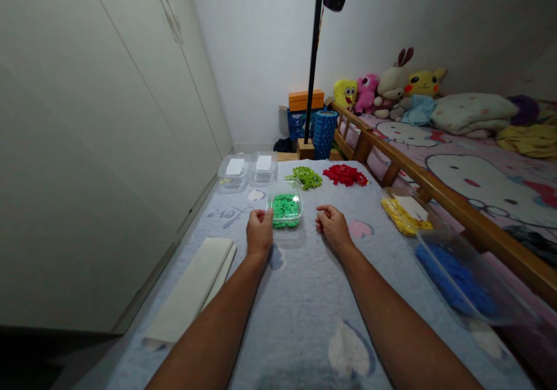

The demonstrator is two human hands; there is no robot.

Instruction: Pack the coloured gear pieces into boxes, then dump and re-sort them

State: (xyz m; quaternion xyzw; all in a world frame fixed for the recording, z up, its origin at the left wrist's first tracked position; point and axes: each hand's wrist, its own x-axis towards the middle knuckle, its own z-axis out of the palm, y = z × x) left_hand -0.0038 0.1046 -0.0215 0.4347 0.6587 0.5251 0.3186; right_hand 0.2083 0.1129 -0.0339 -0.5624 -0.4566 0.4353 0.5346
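- A clear tub [284, 183] of small green pieces [286, 205] sits at mid-desk [300, 297], between a person's two bare hands, just this side of a lime-green pile [307, 176].
- The left hand [260, 231] grasps the tub's left side, thumb against the wall near the rim.
- The right hand [333, 226], loosely curled with nothing seen in it, rests on the cloth to the tub's right, a clear gap short of it; a red pile [345, 175] lies beyond.
- By its look, the tub should prove light, thin-walled plastic: springy under a squeeze, smooth enough to slip, and liable to crack if pressed hard.
- The pieces inside look loose and would likely slide if it tipped.
- The best hold appears to be low on opposite walls, one hand each side, kept level.
- From where one stands, glare on the plastic makes it hard to say whether a lid is on.
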